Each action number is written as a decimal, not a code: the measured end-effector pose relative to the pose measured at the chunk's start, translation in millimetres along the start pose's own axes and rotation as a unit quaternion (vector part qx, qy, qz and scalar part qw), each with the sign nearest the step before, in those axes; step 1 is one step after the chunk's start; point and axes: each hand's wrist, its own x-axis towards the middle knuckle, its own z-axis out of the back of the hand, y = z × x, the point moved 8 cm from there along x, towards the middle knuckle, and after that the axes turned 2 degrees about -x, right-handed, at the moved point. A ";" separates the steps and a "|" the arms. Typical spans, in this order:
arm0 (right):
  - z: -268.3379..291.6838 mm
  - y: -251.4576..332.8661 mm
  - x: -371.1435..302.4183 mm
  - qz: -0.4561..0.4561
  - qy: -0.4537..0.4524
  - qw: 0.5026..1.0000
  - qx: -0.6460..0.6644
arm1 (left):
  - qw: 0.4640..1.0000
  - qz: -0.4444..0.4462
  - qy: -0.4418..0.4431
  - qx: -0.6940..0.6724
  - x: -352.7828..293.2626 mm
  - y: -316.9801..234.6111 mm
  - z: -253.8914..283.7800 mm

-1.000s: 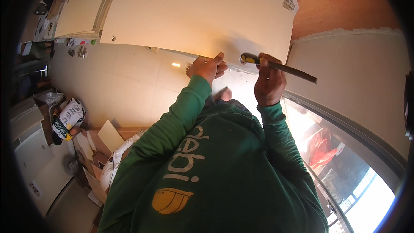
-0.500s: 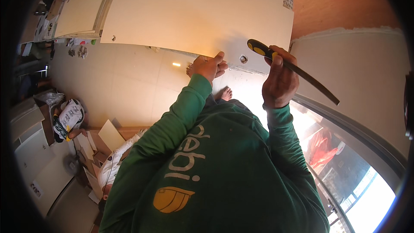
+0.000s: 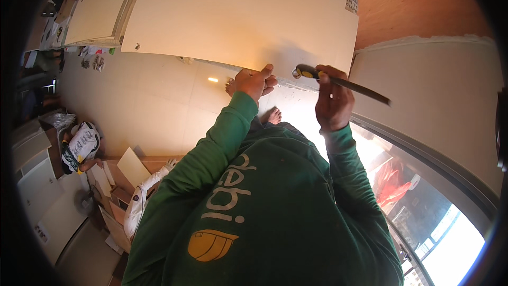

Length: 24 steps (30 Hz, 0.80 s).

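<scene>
The two hands are apart, both near the front edge of a large cream panel. The right hand is closed around a long, dark, flat-bladed tool, its blade pointing out to the right and its black-and-yellow handle end over a round, shiny recess near that edge; whether the two touch cannot be told. The left hand is at the panel's edge, thumb up against it and fingers curled; how firmly it grips cannot be told. Long green sleeves cover both arms. Below the hands, a bare foot stands on the pale floor. At the panel's left is a small hole, and beyond lies another cream panel. To the right are a reddish-brown wooden surface and a bright glazed opening. Far left, a co-worker in a white-backed top bends among boards.
</scene>
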 end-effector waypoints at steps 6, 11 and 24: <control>6.8 1.3 8.2 -0.019 -0.018 0.998 0.056 | 1.000 -0.004 0.002 -0.008 -8.2 -1.6 -0.3; -4.5 1.5 6.3 0.021 0.037 0.999 0.005 | 1.000 -0.006 0.003 -0.002 -6.7 -6.0 -2.7; -21.1 -7.3 5.8 0.016 0.094 0.995 -0.028 | 1.000 0.016 0.020 -0.005 -6.4 -1.5 -3.5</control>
